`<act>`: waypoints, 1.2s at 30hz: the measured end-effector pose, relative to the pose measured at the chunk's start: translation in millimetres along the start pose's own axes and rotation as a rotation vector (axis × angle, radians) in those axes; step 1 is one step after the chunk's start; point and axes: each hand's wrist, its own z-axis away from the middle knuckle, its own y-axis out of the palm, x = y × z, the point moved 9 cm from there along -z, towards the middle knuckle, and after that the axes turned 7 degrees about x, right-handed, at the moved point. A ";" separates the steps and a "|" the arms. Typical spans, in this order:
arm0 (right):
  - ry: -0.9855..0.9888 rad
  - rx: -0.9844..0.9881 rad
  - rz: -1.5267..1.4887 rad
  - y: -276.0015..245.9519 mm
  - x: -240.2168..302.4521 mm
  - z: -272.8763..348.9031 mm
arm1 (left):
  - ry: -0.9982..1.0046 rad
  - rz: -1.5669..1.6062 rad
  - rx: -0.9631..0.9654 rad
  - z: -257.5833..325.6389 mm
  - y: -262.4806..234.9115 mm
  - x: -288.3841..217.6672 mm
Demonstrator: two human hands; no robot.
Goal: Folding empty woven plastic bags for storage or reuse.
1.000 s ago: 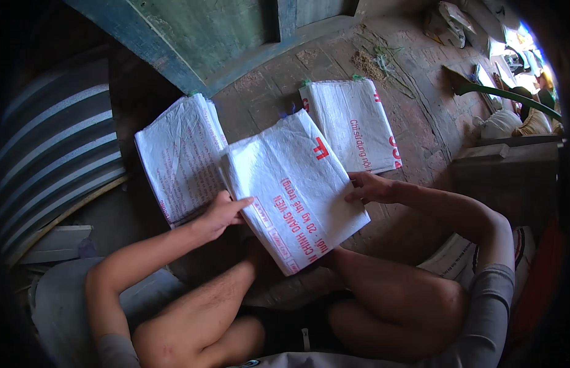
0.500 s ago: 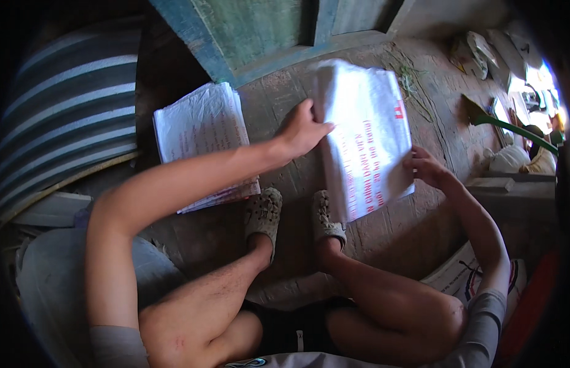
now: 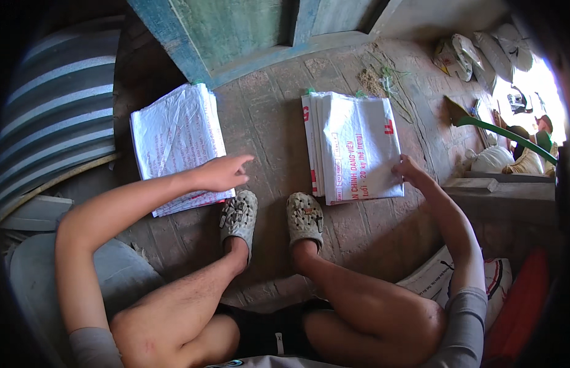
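Observation:
Two stacks of folded white woven plastic sacks with red print lie on the brick floor in front of my feet. My left hand (image 3: 226,172) is raised over the near right corner of the left stack (image 3: 174,132). It holds nothing, and its fingers are apart, reaching toward the gap between the stacks. At the right edge of the right stack (image 3: 361,147), my right hand (image 3: 413,170) has its fingertips closed on the border of the top sack. The right stack's layers fan out slightly along its left side.
Grey clogs (image 3: 305,219) on my feet stand just nearer than the stacks. A blue-green wooden door (image 3: 236,37) rises beyond. Corrugated sheet (image 3: 61,104) curves at the left. A green-handled tool (image 3: 505,130) and filled sacks (image 3: 493,55) are at the right, by a low ledge (image 3: 505,195).
The right stack was held up tilted between both hands; now it lies flat on the floor. My left hand has let go and drawn back left, while my right stays at its edge.

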 end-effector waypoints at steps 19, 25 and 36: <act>-0.046 -0.049 0.036 3.4 41.5 -20.2 | 0.280 -0.564 -0.139 58.1 17.5 -15.1; 0.021 -0.057 0.176 22.9 32.6 -12.5 | 0.346 -0.648 -0.146 68.8 16.2 -14.4; -0.739 -0.195 1.058 139.8 151.3 100.4 | 0.322 -0.856 -0.152 82.1 15.1 -7.2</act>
